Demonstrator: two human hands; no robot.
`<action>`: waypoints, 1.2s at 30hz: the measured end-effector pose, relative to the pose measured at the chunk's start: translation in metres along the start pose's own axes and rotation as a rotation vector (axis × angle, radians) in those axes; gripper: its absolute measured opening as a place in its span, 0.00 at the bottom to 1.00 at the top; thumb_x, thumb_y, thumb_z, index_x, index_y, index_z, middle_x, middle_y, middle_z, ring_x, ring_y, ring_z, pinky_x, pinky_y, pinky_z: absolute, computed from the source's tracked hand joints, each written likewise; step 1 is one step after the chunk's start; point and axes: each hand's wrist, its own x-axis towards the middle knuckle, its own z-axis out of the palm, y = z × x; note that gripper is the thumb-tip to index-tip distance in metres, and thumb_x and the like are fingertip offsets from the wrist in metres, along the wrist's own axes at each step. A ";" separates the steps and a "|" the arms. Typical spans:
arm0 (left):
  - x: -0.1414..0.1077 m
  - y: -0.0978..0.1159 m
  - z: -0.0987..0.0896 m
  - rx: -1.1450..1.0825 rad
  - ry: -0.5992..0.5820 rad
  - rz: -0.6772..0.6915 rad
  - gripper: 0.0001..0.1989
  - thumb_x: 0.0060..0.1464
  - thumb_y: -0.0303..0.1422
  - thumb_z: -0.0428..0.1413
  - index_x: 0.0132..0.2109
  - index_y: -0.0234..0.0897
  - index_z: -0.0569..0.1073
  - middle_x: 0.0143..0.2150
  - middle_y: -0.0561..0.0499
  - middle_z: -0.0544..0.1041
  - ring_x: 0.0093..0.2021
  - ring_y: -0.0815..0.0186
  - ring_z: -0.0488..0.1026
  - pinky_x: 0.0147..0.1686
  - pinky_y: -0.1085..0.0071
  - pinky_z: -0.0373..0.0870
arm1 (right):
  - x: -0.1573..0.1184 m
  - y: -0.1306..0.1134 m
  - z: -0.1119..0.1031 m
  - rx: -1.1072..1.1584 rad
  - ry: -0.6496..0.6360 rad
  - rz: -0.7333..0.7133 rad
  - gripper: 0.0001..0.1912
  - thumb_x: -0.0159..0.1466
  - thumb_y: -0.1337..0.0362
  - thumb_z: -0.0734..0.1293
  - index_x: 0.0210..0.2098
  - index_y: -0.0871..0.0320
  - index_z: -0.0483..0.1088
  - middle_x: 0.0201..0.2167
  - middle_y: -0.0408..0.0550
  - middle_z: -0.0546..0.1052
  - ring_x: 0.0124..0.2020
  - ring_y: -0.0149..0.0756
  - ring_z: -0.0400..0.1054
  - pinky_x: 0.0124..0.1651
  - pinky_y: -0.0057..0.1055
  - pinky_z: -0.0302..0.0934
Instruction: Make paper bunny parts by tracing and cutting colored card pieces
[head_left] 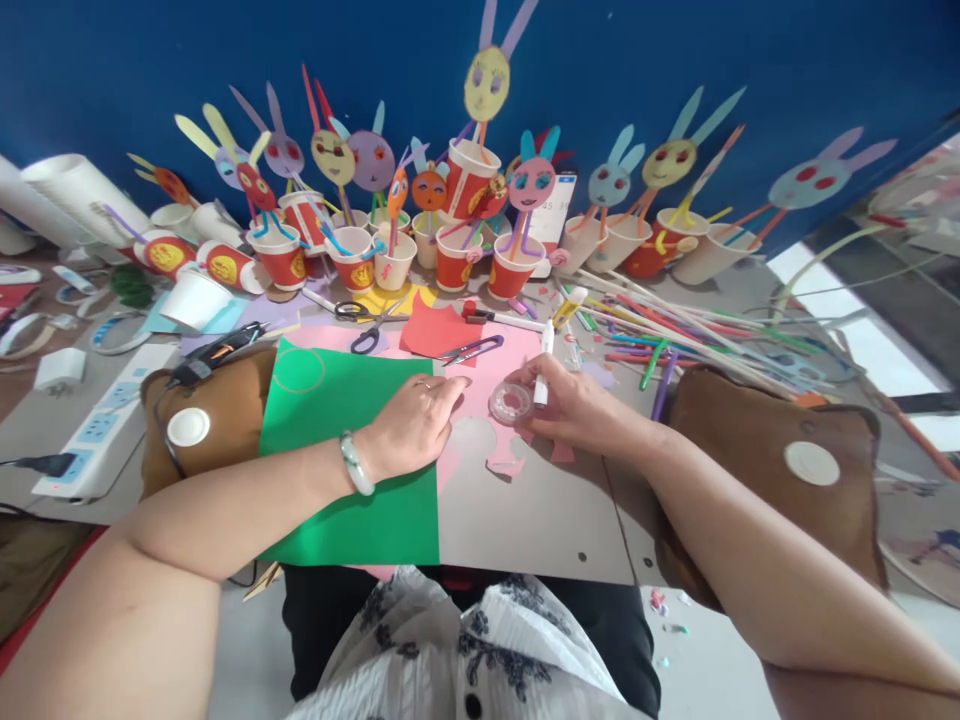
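Green paper (330,520) lies on the table, with a circle drawn near its upper left corner. My left hand (412,425) rests on the paper's right part; its fingers point right and lie close together, and whatever may be under them is hidden. In my right hand (574,405) are a white marker (544,365), held upright, and a clear tape roll (511,402), gripped at its right side. Pink paper scraps (507,466) lie just below the roll. Dark-handled thread snips (472,350) lie on red paper (435,330) above my hands.
Paper cups (453,258) with rabbit-faced figures line the back. Black scissors (367,338) lie behind the green paper. Colourful pipe cleaners (652,335) spread at the right. Brown cushions (765,480) flank the work area, and a power strip (109,420) sits at the left.
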 end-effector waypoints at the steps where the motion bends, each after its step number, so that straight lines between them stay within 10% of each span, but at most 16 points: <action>1: 0.000 0.000 0.000 -0.002 0.000 -0.001 0.25 0.53 0.18 0.47 0.59 0.31 0.63 0.46 0.41 0.78 0.47 0.57 0.76 0.51 0.57 0.71 | 0.000 -0.003 -0.001 0.050 -0.048 0.028 0.19 0.58 0.63 0.70 0.46 0.48 0.62 0.37 0.42 0.81 0.20 0.37 0.73 0.28 0.36 0.66; 23: 0.001 0.000 0.001 0.095 -0.069 0.068 0.10 0.61 0.23 0.49 0.48 0.34 0.70 0.43 0.45 0.77 0.46 0.59 0.72 0.51 0.60 0.67 | -0.006 -0.009 -0.005 -0.084 -0.065 -0.111 0.18 0.58 0.61 0.70 0.47 0.52 0.66 0.42 0.49 0.77 0.29 0.36 0.72 0.30 0.31 0.60; 36: 0.002 0.005 -0.004 0.173 -0.136 0.101 0.09 0.61 0.25 0.49 0.46 0.33 0.72 0.45 0.43 0.76 0.48 0.56 0.70 0.52 0.59 0.65 | 0.001 0.012 -0.034 -0.653 0.258 0.484 0.19 0.57 0.61 0.68 0.47 0.58 0.65 0.35 0.57 0.77 0.38 0.52 0.72 0.34 0.36 0.55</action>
